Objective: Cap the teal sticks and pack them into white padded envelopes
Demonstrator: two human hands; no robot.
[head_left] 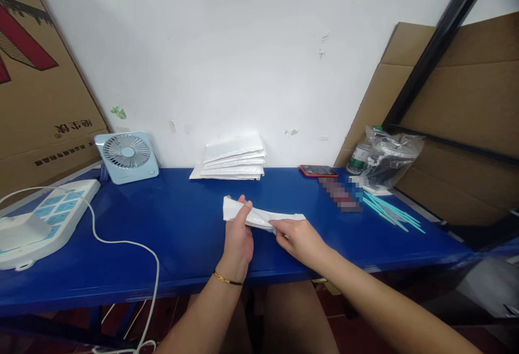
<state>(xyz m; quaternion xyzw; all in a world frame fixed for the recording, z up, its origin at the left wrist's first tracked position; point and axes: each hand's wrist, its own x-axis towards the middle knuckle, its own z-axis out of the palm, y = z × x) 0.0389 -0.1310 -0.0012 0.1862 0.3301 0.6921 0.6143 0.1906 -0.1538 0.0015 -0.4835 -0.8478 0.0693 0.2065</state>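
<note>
Tabletop [182, 235] blue, glossy; white wall [243, 46] behind; cardboard [466, 100] right.

Between the hands lies a white packet [259, 216] on a deep blue table [182, 235]. Beyond them sits a white stack [233, 159]. Left of the left hand [238, 238] stands a pale blue fan [127, 155]. Right of the right hand [298, 239] are turquoise sticks [389, 211] and a red-edged black phone [318, 171].

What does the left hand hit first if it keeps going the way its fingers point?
The left hand points away from the person, toward the wall, gripping a folded white packet. Straight ahead lies bare blue table, then probably the stack of white envelopes at the wall; depth is unclear.
</note>
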